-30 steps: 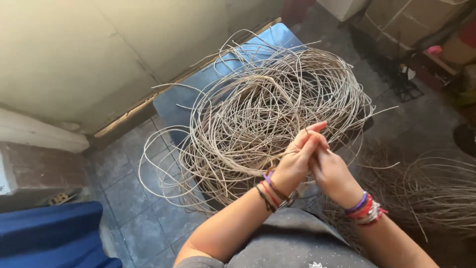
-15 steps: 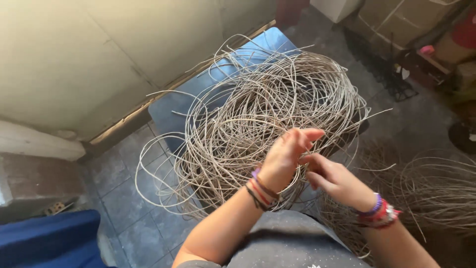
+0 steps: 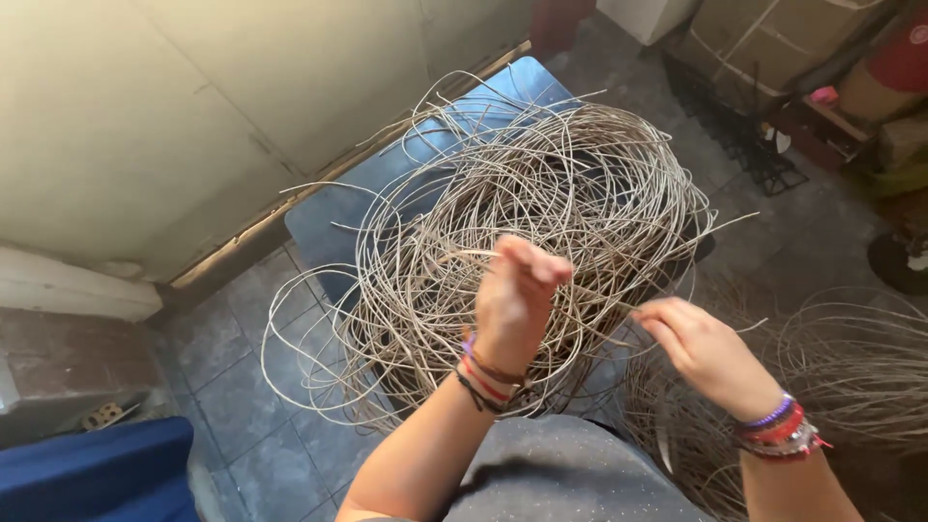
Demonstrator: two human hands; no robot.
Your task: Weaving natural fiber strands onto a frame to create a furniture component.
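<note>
A big tangled coil of thin pale cane strands (image 3: pixel 541 222) lies on a blue-grey board (image 3: pixel 329 222) in front of me. My left hand (image 3: pixel 517 300) is raised over the coil, fingers closed on one cane strand (image 3: pixel 469 254) whose end sticks out to the left. My right hand (image 3: pixel 701 348) is lower and to the right, fingers pinched on the same or a neighbouring strand that runs back toward my left hand. Both wrists wear several coloured bracelets.
A second heap of cane coils (image 3: pixel 851 377) lies on the floor at the right. A pale wall (image 3: pixel 193 106) runs along the left. Cardboard boxes (image 3: pixel 764 39) and a black grid (image 3: pixel 735 126) stand at the back right. A blue cloth (image 3: pixel 87 478) is at the bottom left.
My hands, pressed together one second ago, have parted: the left stayed raised over the coil, the right moved down and right, drawing a strand out between them.
</note>
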